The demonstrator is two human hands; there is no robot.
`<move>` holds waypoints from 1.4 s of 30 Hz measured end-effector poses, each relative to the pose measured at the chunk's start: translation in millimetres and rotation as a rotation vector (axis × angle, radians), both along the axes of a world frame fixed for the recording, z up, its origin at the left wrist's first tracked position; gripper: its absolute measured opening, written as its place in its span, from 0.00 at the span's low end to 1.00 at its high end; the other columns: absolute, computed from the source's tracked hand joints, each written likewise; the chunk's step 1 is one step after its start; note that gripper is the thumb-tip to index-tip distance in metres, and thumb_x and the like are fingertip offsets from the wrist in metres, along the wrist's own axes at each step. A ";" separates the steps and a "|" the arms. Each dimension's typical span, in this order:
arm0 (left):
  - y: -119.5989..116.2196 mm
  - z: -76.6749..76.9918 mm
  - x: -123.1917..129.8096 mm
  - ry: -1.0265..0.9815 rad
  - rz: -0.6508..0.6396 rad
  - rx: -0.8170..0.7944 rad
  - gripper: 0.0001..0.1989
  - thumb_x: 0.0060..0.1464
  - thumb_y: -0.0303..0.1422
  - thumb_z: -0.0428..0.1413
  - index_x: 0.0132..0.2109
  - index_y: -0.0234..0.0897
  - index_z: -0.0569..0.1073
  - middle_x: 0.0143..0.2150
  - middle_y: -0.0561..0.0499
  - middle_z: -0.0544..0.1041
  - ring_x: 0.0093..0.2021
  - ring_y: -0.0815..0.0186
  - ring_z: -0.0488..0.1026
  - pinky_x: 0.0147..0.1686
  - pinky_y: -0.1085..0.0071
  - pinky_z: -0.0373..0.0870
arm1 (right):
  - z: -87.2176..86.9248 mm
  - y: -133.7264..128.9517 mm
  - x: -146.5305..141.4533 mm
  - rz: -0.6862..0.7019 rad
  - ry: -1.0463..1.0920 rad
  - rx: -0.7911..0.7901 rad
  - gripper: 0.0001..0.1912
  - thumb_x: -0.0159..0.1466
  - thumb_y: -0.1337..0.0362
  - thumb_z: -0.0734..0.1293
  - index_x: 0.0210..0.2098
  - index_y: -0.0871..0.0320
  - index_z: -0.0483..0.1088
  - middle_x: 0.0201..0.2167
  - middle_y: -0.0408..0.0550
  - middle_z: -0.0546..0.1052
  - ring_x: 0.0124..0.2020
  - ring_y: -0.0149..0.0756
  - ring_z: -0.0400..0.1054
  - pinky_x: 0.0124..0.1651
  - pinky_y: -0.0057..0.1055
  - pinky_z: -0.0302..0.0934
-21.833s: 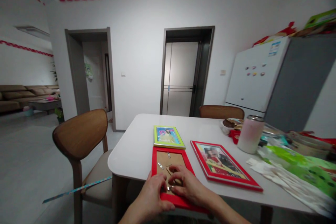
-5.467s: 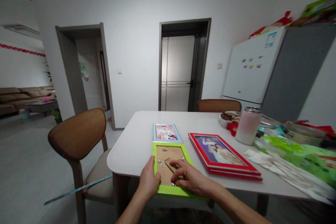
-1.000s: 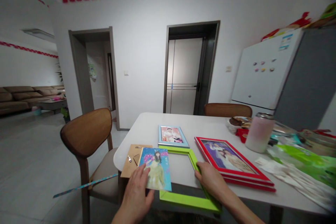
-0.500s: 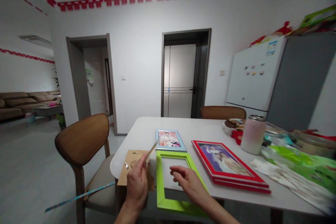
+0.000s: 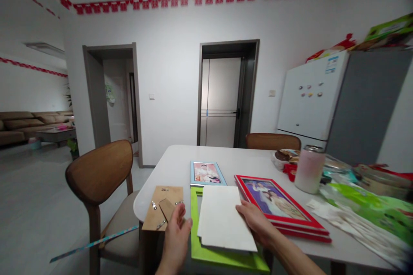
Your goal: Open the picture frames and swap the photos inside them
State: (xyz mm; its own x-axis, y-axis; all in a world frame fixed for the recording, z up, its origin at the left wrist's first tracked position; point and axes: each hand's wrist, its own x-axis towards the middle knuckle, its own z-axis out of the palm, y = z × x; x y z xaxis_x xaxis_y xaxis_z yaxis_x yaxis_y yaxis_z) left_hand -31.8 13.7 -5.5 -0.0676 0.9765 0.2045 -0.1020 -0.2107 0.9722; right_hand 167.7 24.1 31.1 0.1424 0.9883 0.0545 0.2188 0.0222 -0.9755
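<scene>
A small stack of white sheets (image 5: 226,219) lies over the green photo frame (image 5: 195,240), covering most of its opening. My right hand (image 5: 256,223) grips the sheets by their right edge, the thumb on top and the other fingers hidden. To the left, my left hand (image 5: 177,232) holds nothing, its thumb apart from its fingers. It partly overlaps the brown backing board (image 5: 150,219), which shows metal clips and a stand. Touching or close behind the green frame is a light-blue photo frame (image 5: 208,173) with a picture in it.
Stacked red photo frames (image 5: 290,223) lie to the right on the white table (image 5: 180,154). Beyond them stand a pink-and-white bottle (image 5: 310,169), white gloves or cloth (image 5: 348,219) and a green plastic package (image 5: 377,202). A chair (image 5: 103,176) stands at the left.
The thin sheets, held edge-on in my left hand before, now lie flat over the green frame in my right hand. My left hand has let go and lowered.
</scene>
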 end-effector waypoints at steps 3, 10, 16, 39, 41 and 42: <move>-11.7 -0.8 -1.4 0.336 -0.147 0.078 0.26 0.42 0.31 0.53 0.51 0.28 0.62 0.53 0.38 0.63 0.54 0.58 0.59 0.53 0.62 0.53 | -6.3 6.0 5.5 0.056 0.049 -0.106 0.16 0.51 0.70 0.52 0.35 0.64 0.65 0.32 0.55 0.76 0.30 0.36 0.71 0.30 0.29 0.64; -22.8 -2.4 8.4 0.847 -0.290 0.212 0.32 0.34 0.29 0.58 0.52 0.31 0.63 0.56 0.37 0.57 0.56 0.52 0.53 0.55 0.55 0.46 | -19.7 26.3 6.5 0.005 -0.262 -0.067 0.16 0.51 0.68 0.52 0.34 0.65 0.67 0.32 0.53 0.76 0.30 0.35 0.70 0.29 0.26 0.61; -19.5 -2.8 6.0 0.950 -0.333 0.274 0.31 0.35 0.28 0.57 0.51 0.30 0.63 0.56 0.37 0.58 0.56 0.53 0.54 0.55 0.55 0.48 | -14.0 25.5 1.7 -0.077 -0.799 0.079 0.17 0.54 0.63 0.54 0.36 0.64 0.68 0.34 0.57 0.74 0.35 0.38 0.68 0.36 0.28 0.57; 6.5 23.9 -64.1 1.136 0.249 0.632 0.19 0.51 0.24 0.42 0.48 0.43 0.67 0.48 0.52 0.70 0.52 0.63 0.62 0.51 0.64 0.60 | 19.3 -10.1 -83.2 0.266 -0.087 0.346 0.25 0.55 0.62 0.59 0.53 0.58 0.56 0.50 0.51 0.66 0.50 0.36 0.59 0.53 0.35 0.51; -0.1 25.2 -48.1 1.101 0.202 0.710 0.20 0.52 0.24 0.42 0.50 0.42 0.65 0.49 0.52 0.69 0.53 0.63 0.61 0.51 0.62 0.59 | 24.0 -20.3 -65.9 0.262 -0.078 0.351 0.24 0.52 0.64 0.61 0.50 0.58 0.60 0.50 0.51 0.66 0.51 0.38 0.58 0.54 0.36 0.50; -3.0 24.4 -40.0 1.092 0.165 0.732 0.20 0.52 0.24 0.42 0.50 0.43 0.64 0.50 0.52 0.69 0.53 0.63 0.61 0.51 0.62 0.59 | 23.7 -26.1 -55.7 0.260 -0.107 0.338 0.24 0.51 0.64 0.62 0.48 0.58 0.61 0.49 0.51 0.66 0.51 0.39 0.58 0.54 0.36 0.50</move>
State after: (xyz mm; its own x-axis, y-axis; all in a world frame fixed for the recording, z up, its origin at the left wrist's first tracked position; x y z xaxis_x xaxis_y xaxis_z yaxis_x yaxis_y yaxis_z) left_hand -71.8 10.7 19.0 0.3603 0.6147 0.7017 0.7326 -0.6522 0.1951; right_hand 112.0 -2.1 54.8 -0.1328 0.9146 0.3819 0.2631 0.4040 -0.8761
